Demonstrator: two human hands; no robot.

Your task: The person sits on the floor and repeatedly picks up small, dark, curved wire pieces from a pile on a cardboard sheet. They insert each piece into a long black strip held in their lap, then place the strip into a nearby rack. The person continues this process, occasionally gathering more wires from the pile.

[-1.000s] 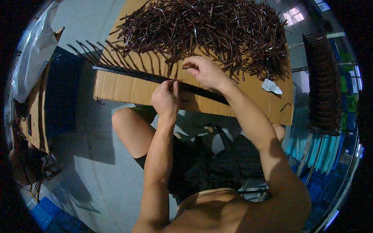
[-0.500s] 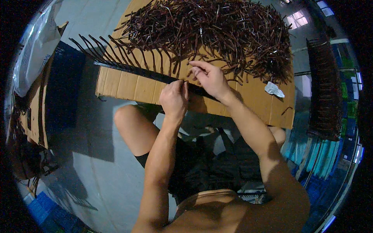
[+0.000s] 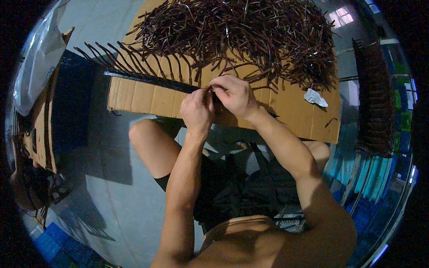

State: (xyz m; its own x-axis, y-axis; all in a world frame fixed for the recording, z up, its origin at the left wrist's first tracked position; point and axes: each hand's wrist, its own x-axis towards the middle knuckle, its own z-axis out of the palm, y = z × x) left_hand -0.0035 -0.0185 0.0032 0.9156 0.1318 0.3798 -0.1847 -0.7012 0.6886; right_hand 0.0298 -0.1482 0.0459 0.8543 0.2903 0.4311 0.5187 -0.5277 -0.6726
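A long black strip (image 3: 147, 78) lies slantwise over the near part of a cardboard sheet. Along it stands a row of curved dark brown sticks (image 3: 157, 64), thin and twig-like. My left hand (image 3: 196, 110) is closed in a pinch on the strip, just right of the last stick in the row. Close against it, my right hand (image 3: 237, 96) pinches a small dark brown stick (image 3: 210, 88) at the strip. The fingers hide most of that stick and how it meets the strip.
A big heap of loose dark brown sticks (image 3: 237, 31) covers the far part of the cardboard (image 3: 138, 96). Crumpled white paper (image 3: 315, 98) lies at the right. Beyond stands a dark bristly stack (image 3: 376, 98). A plastic bag (image 3: 38, 67) hangs over a box at the left.
My right hand has come left and down to the strip, its fingers meeting those of my left hand. The left hand keeps its pinch, and the view has shifted slightly.
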